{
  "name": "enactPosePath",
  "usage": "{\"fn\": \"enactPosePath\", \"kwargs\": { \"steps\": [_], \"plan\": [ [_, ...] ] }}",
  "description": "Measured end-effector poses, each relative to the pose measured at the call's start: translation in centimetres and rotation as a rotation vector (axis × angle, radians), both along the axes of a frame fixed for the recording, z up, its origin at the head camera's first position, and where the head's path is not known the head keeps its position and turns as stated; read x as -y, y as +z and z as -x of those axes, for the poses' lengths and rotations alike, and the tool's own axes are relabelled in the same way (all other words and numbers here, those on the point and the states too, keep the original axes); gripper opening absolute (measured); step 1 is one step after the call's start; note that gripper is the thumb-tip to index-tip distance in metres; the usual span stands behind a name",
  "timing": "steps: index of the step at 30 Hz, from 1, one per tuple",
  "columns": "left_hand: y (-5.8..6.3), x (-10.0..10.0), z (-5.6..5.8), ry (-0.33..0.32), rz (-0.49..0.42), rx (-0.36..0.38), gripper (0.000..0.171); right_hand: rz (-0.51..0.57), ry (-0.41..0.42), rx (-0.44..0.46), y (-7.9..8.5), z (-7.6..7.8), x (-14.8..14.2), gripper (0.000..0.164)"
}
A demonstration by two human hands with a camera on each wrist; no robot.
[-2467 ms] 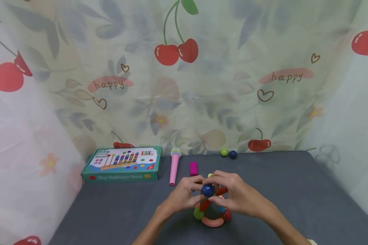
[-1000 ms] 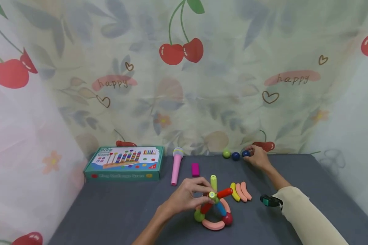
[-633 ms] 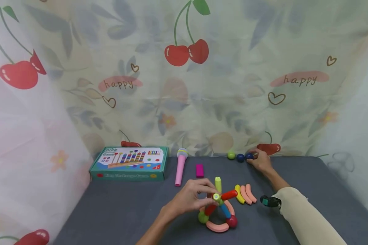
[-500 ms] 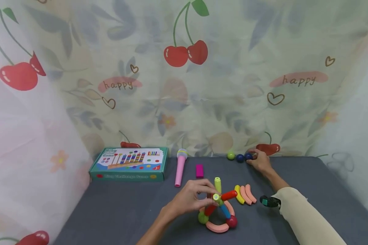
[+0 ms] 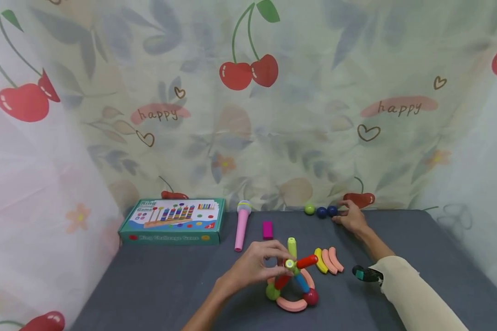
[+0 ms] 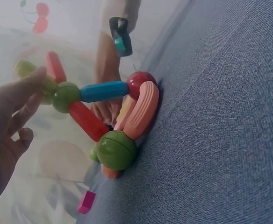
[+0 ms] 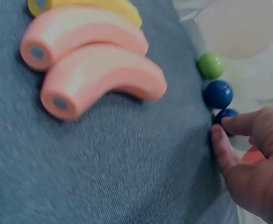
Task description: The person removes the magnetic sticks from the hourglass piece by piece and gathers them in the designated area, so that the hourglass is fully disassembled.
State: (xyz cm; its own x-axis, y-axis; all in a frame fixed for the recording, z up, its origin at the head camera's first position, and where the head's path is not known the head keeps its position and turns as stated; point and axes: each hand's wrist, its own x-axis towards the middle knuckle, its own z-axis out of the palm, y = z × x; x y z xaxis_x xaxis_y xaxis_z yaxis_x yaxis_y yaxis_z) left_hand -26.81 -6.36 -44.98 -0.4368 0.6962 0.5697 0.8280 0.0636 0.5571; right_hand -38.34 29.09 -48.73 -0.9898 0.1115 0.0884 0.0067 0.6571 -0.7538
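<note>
My left hand (image 5: 258, 264) pinches a yellow-green magnetic rod (image 5: 290, 264) at the top of a rod-and-ball frame. In the left wrist view, a green ball (image 6: 66, 97) joins that rod to a blue rod (image 6: 104, 91) and red rods. The base has a larger green ball (image 6: 117, 150), a dark red ball (image 5: 311, 296) and curved pink pieces (image 5: 291, 304). At the table's far edge, my right hand (image 5: 353, 220) has its thumb and index finger loosely spread beside a dark blue ball (image 5: 332, 211). Whether the fingertips touch it is unclear.
Another blue ball (image 5: 321, 212) and a light green ball (image 5: 309, 209) complete the row. Curved yellow (image 5: 320, 261) and pink pieces (image 5: 332, 260) lie right of the frame. A magenta block (image 5: 267, 230), pink toy microphone (image 5: 242, 227) and game box (image 5: 171, 221) sit farther back.
My right hand has carried the dark blue ball from the frame to the far row, and its fingers have since loosened slightly. The left hand stays at the frame's top.
</note>
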Motion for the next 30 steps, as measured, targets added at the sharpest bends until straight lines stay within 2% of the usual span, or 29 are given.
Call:
{"fn": "enactPosePath", "kwargs": {
  "steps": [5, 8, 11, 14, 17, 20, 22, 24, 30],
  "plan": [
    [0.1, 0.4, 0.1, 0.028, 0.001, 0.046, 0.020, -0.001, -0.020, -0.079, 1.9, -1.5, 1.2, 0.059],
    [0.0, 0.7, 0.3, 0.062, 0.006, 0.067, 0.019, -0.048, 0.055, -0.126, 3.8, -3.3, 2.6, 0.051],
    [-0.3, 0.9, 0.3, 0.093, 0.037, 0.137, 0.024, -0.099, 0.209, -0.163, 5.5, -5.9, 4.0, 0.041],
    [-1.0, 0.7, 0.3, 0.107, 0.120, 0.261, 0.033, -0.129, 0.419, -0.161, 6.7, -8.7, 5.0, 0.029],
    [-1.7, 0.2, 0.3, 0.122, 0.204, 0.366, 0.042, -0.097, 0.654, -0.078, 7.6, -11.4, 5.7, 0.021],
    [-2.0, -0.5, 0.3, 0.136, 0.233, 0.371, 0.035, -0.033, 0.795, 0.014, 7.9, -13.4, 6.4, 0.022],
    [-2.0, -0.9, 0.3, 0.142, 0.231, 0.343, 0.025, 0.015, 0.816, 0.036, 7.8, -14.5, 7.0, 0.023],
    [-2.0, -1.1, 0.3, 0.142, 0.228, 0.316, 0.018, 0.049, 0.788, 0.022, 7.3, -15.3, 7.7, 0.023],
    [-2.3, -1.0, -0.1, 0.155, 0.212, 0.279, 0.017, 0.122, 0.687, -0.050, 6.3, -15.9, 8.9, 0.020]
  ]
}}
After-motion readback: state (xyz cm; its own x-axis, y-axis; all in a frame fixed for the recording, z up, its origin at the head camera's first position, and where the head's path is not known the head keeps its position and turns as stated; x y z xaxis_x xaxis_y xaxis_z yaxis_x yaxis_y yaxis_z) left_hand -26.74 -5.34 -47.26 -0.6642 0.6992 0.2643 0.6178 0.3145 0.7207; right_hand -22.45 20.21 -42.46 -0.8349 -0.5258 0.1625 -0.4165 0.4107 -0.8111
